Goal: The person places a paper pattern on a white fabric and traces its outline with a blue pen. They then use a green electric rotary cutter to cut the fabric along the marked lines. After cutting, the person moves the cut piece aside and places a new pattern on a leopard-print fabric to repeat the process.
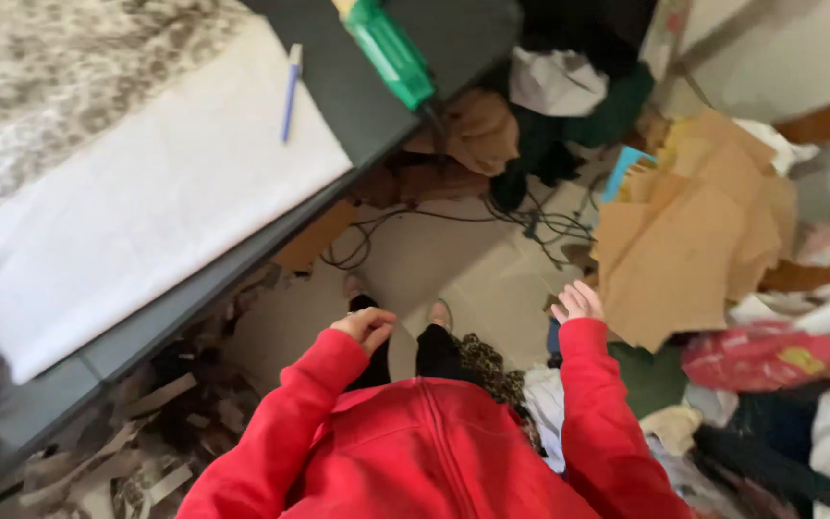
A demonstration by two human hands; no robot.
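I look down at my red sweatshirt (434,452) and both arms in red sleeves. My left hand (367,325) hangs near my left thigh with its fingers curled loosely and nothing in it. My right hand (578,302) is held out to the right, fingers spread, empty, just short of a heap of brown cardboard sheets (694,240). My feet (439,313) stand on a flat cardboard piece on the floor.
A dark table (357,96) at the left carries a large white sheet (146,192), a blue pen (290,91) and a green tool (391,48). Black cables (540,221) trail on the floor. Clothes and a red bag (761,356) pile at the right; cardboard scraps lie under the table.
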